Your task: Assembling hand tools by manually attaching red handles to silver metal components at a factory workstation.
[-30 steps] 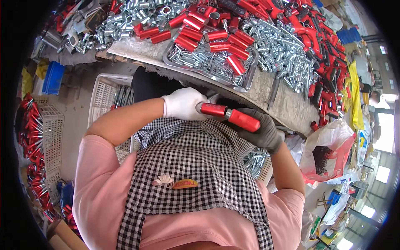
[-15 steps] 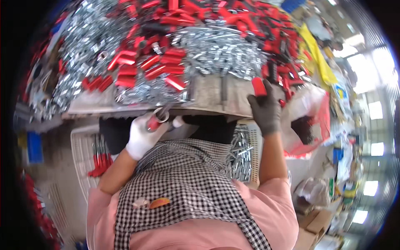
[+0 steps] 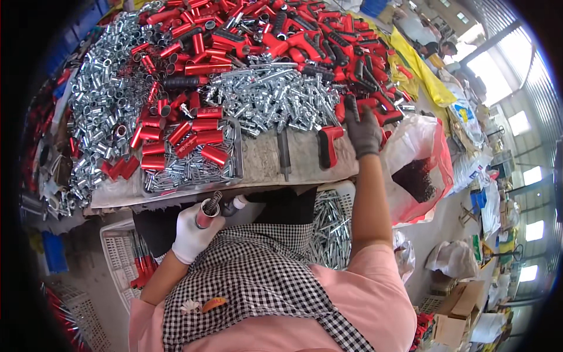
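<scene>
My left hand (image 3: 196, 233), in a white glove, is closed around a short red metal tube (image 3: 206, 218) held upright over my lap. A coil spring (image 3: 214, 201) sticks out of the tube's open top. My right hand (image 3: 364, 132), in a dark grey glove, reaches over the table with fingers stretched out at the edge of a heap of red-and-black handles (image 3: 346, 56). One red-and-black handle (image 3: 329, 148) lies on the table just left of that hand. A dark rod-shaped tool (image 3: 284, 154) lies farther left on the bench.
A clear tray (image 3: 239, 170) holds red tubes and small metal pins. Piles of silver fittings (image 3: 275, 97) and silver rings (image 3: 108, 88) cover the bench. A white-and-red sack (image 3: 434, 146) stands at right; a crate of metal rods (image 3: 347, 193) sits below the bench edge.
A red handle that was at my right hand's fingers now lies on the bench. That hand has moved toward the heap. My left hand still holds the tube; the whole view has shifted.
</scene>
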Available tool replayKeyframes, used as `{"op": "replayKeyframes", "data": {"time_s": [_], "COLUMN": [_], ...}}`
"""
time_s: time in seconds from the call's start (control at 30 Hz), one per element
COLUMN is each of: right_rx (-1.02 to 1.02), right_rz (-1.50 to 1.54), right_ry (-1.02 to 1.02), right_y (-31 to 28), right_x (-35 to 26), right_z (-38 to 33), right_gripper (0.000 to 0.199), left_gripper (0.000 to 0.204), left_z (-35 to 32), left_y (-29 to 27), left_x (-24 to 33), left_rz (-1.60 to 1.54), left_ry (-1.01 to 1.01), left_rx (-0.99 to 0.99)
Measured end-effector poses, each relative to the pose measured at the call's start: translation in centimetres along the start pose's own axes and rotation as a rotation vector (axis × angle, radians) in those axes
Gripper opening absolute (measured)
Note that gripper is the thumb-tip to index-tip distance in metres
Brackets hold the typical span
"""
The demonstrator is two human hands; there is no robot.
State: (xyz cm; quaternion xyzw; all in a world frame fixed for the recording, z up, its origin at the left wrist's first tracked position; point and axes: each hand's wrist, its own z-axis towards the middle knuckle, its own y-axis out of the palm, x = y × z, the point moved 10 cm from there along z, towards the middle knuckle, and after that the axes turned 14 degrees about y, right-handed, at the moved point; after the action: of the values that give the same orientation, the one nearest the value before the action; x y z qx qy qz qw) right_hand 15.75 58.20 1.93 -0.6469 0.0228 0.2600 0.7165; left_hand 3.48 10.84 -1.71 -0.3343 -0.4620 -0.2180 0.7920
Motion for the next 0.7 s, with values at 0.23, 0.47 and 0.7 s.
{"op": "replayKeyframes", "data": {"time_s": [0.23, 0.47, 0.7], "right_rx": [-0.199, -0.492, -1.077], "right_rz": [-0.144, 1.039, 1.604], "right_ry": [0.123, 0.111, -0.022], "right_y": [7.2, 7.0, -2.2], "right_x": [1.8, 3.7, -6.7], "right_z": [9.6, 12.0, -11.2], "right_gripper": [0.093, 0.042, 0.062], "left_gripper": [0.015, 0.013, 0.021], "left_z": [-1.0, -1.1, -0.6], "left_y": [1.0, -0.1, -2.3], "left_x": [-1.6, -0.4, -0.4], "left_rz": [-0.041, 0.041, 0.508], "left_ry": [0.02, 0.042, 0.278], "left_rx": [0.001, 0.004, -0.088]}}
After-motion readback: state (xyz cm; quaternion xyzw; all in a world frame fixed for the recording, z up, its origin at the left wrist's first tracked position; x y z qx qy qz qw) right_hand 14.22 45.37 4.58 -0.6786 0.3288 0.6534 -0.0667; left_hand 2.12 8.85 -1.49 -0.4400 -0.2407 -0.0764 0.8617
